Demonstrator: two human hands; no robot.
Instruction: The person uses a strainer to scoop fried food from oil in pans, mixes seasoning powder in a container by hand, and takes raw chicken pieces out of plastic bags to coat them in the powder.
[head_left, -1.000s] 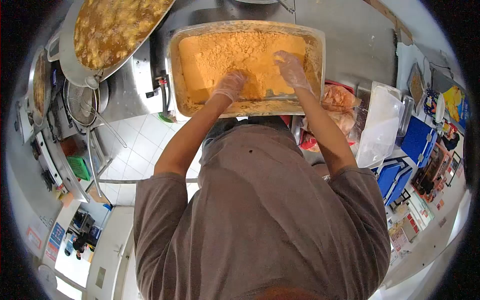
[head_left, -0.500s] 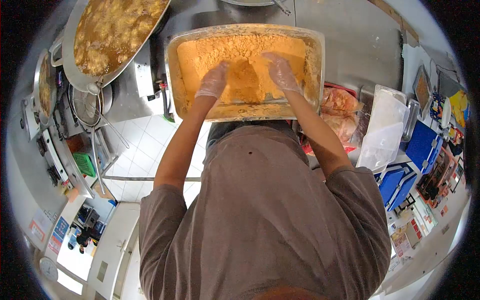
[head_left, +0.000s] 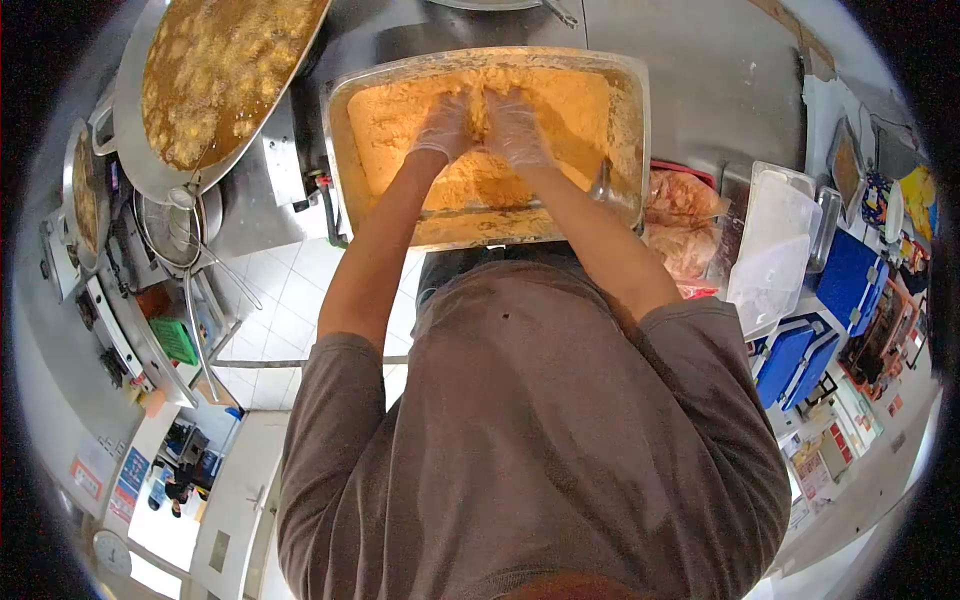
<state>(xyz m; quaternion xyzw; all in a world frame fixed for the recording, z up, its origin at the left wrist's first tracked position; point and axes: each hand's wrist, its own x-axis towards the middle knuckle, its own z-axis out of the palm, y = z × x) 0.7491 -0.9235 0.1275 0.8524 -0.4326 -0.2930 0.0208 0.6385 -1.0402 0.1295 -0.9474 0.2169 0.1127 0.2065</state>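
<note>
A large metal tray (head_left: 640,130) holds orange, crumbly powder (head_left: 385,130). My left hand (head_left: 446,124), in a clear plastic glove, presses into the powder near the tray's middle. Close beside it on the right is my right hand (head_left: 515,130), gloved the same way and also in the powder. The fingertips of both hands are sunk in the powder or blurred, so what they hold, if anything, is hidden.
At the upper left stands a big pot (head_left: 127,150) of bubbling oil with pieces frying. A wire strainer (head_left: 170,230) hangs below it. Bagged raw meat (head_left: 685,215), clear plastic containers (head_left: 770,250) and blue boxes (head_left: 850,285) are on the right.
Both hands have moved inward, from apart to close together, and slightly up in the tray. Powder is now heaped around the fingers.
</note>
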